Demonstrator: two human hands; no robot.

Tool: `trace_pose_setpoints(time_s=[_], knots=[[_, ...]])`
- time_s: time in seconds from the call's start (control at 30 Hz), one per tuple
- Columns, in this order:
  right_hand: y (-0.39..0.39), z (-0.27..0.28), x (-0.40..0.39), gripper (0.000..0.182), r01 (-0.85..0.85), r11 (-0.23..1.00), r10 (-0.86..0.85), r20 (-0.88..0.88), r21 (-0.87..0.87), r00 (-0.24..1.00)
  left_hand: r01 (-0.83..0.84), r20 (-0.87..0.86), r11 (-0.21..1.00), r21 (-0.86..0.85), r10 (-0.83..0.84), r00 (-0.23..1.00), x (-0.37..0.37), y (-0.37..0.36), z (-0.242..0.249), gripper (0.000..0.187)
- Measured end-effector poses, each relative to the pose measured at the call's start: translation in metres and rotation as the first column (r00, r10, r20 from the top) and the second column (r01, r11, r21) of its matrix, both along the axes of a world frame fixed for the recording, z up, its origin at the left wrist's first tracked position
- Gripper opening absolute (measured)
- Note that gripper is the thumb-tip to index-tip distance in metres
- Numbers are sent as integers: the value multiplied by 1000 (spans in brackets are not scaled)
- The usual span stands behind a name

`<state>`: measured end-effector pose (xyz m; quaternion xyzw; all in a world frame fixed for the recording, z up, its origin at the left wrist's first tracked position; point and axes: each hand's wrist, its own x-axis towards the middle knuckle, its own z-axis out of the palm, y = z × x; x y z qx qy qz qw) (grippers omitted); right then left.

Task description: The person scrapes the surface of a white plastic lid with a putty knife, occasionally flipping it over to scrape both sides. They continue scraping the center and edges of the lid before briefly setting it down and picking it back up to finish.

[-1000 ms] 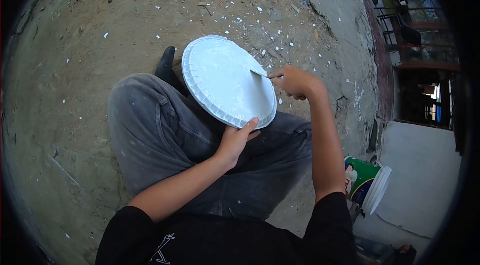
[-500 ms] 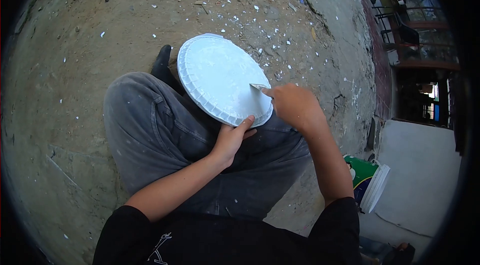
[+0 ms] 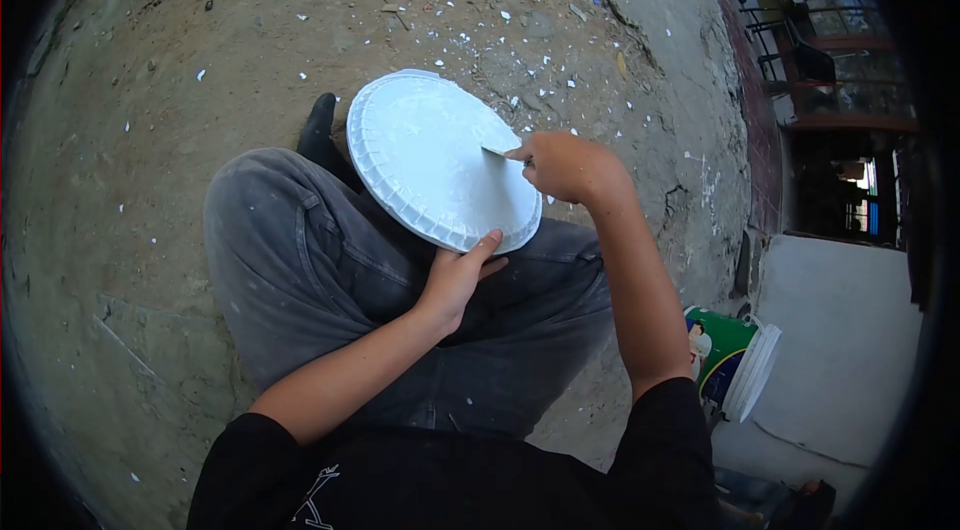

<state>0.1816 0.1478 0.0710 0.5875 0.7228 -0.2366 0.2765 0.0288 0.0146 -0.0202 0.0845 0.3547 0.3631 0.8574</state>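
Note:
A round white plastic lid with a ridged rim is tilted above my crossed legs. My left hand grips its near edge, thumb on top and the other fingers underneath. Closed around a small scraper is my right hand, over the right part of the lid. The scraper's thin blade touches the lid's face; its handle is mostly hidden in my fingers. Faint whitish patches mark the lid's surface.
White flakes are scattered over the dirt ground beyond the lid. A green and white bucket lies on its side at the right, near a pale wall. Dark chairs stand at the upper right.
My right hand has moved up and left with the scraper, whose blade is now nearer the lid's middle. The lid and my left hand have shifted slightly left in view.

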Motion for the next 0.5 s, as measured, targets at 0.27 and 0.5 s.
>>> trace_pose_setpoints(time_s=[0.27,0.5], knots=[[39,-34,-10,32,232,972,-236,160,38,959,-3,3,1000,31,3,1000,-1,-1,-1,46],[31,5,-8,57,53,987,-32,136,-155,990,-14,-12,1000,4,14,1000,1,0,1,45]])
